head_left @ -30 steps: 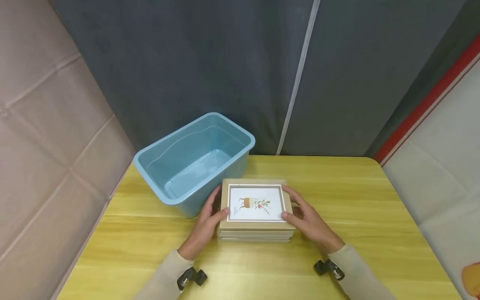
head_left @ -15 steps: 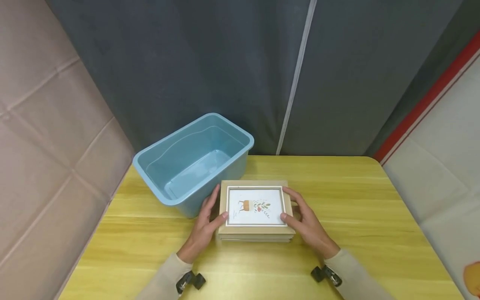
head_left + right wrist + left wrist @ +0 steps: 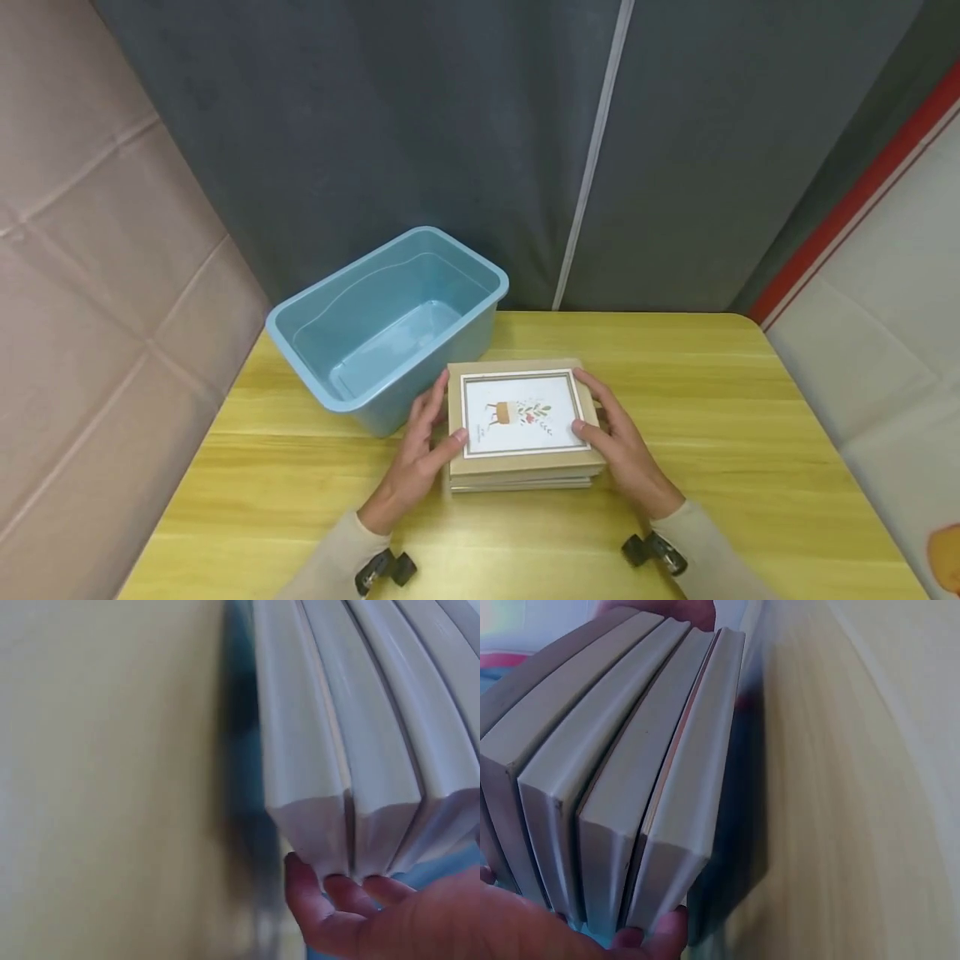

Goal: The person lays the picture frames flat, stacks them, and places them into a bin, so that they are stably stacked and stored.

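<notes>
Dark grey curtain behind, padded beige panel to one side, yellow wood-grain counter point(image 3: 735, 433) below. Near the counter's middle, just beside the blue plastic bin point(image 3: 390, 321) and in front of its near right corner: stack of picture frames point(image 3: 522, 429), lying flat. Tan, kraft-coloured borders; top frame showing a white print with a small potted plant and leafy sprig inside a thin dark line. Four pale edges visible side by side in the left wrist view point(image 3: 622, 802), slightly fanned rather than flush. Long axis running left to right across the counter, turned a little so the right end sat nearer the person than the left; picture face up, its bottom edge toward the person.

Left hand point(image 3: 420, 462) clasped on the stack's left end, thumb over the top frame, fingers point(image 3: 656, 937) curled beneath the edges. Right hand point(image 3: 622, 454) likewise clasped on the right end, fingers point(image 3: 337, 900) wrapped under the frame corners. Bin open-topped, angled to the counter's edge.
</notes>
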A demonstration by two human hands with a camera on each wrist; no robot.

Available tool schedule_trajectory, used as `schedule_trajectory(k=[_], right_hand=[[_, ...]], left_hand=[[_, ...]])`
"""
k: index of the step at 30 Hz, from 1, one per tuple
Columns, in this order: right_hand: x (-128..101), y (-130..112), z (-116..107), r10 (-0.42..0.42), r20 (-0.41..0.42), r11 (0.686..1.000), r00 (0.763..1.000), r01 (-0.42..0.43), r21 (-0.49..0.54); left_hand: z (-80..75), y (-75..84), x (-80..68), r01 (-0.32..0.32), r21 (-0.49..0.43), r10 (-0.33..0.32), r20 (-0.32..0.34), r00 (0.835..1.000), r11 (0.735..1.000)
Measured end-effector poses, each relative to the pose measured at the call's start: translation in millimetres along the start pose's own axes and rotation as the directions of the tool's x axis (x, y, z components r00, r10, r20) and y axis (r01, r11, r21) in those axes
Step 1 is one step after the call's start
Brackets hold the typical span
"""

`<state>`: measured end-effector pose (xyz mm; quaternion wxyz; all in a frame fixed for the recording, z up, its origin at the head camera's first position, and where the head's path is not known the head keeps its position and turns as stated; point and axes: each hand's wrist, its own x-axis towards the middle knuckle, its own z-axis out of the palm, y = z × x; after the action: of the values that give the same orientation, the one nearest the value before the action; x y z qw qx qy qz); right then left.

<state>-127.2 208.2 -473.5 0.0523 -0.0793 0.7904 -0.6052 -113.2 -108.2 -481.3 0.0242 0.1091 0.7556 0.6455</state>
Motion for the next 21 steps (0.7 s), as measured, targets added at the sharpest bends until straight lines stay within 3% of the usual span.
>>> schedule_trajectory(k=[9,15,21], right_hand=[[-6,-27,-17,-0.026,0.043,0.999,0.999,0.024,0.040],[-4,-54,-30,-0.097,0.080,0.993,0.992,0.091,0.069],[4,-79,-40,-0.162,0.168,0.976,0.972,0.133,0.173]], left_hand=[[9.0,27.5,-6.1,0.010,0.020,-0.010,-0.007,1.000,1.000],[14.6,56.5,-10.9,0.001,0.038,0.000,-0.035,0.999,0.999],[19.8,87.3,-19.6,-0.006,0.040,0.009,-0.082,0.997,0.999]])
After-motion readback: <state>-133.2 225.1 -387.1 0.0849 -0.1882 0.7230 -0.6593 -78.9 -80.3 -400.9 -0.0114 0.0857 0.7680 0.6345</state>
